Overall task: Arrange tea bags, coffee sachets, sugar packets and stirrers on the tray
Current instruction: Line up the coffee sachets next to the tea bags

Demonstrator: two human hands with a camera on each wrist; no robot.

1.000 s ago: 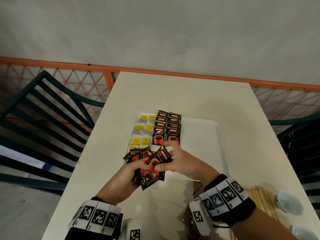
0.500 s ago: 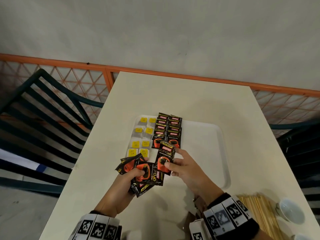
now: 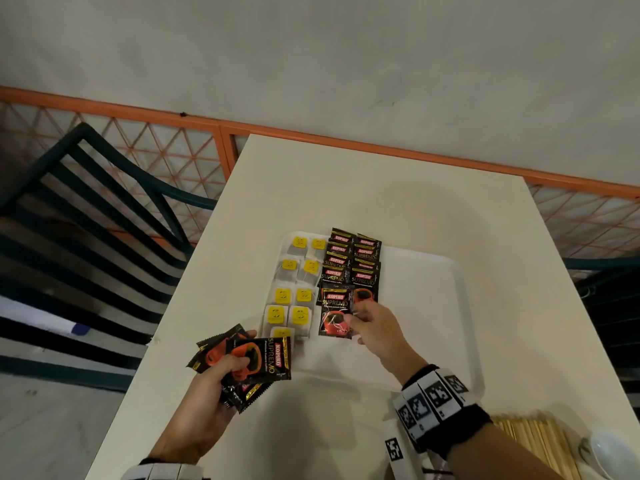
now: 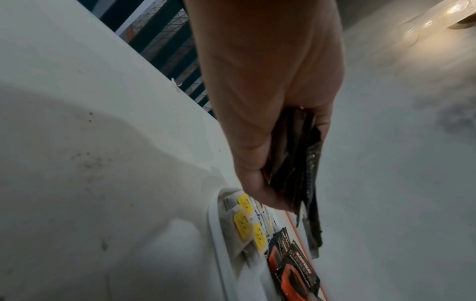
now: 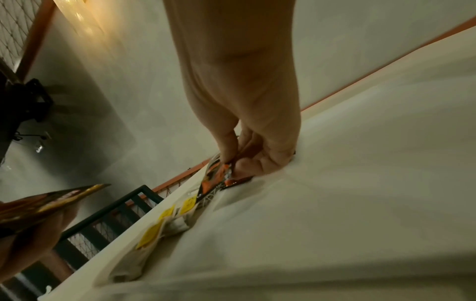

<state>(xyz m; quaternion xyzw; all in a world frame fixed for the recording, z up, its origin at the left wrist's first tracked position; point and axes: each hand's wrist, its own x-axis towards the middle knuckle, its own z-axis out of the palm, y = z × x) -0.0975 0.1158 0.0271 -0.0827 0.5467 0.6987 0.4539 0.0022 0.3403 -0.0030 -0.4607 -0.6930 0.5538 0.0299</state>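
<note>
A white tray point(image 3: 422, 306) lies on the cream table. On its left side sit two columns of yellow-tagged tea bags point(image 3: 294, 296) and two columns of black coffee sachets point(image 3: 353, 261). My right hand point(image 3: 372, 325) pinches one black and red coffee sachet point(image 3: 335, 315) at the near end of the left sachet column, low over the tray. My left hand point(image 3: 214, 386) grips a fanned bundle of coffee sachets point(image 3: 256, 358) just off the tray's near left corner. The left wrist view shows the bundle point(image 4: 301, 163) edge-on in my fingers; the right wrist view shows the pinched sachet point(image 5: 219, 179).
A bundle of wooden stirrers point(image 3: 533, 445) lies on the table at the near right, beside a small white cup point(image 3: 613, 452). Dark slatted chairs point(image 3: 79, 220) stand left and right of the table. An orange mesh railing point(image 3: 311, 136) runs behind.
My right hand pulled one sachet out of the bundle and carried it forward onto the tray's sachet column. My left hand drew back and left with the rest of the bundle.
</note>
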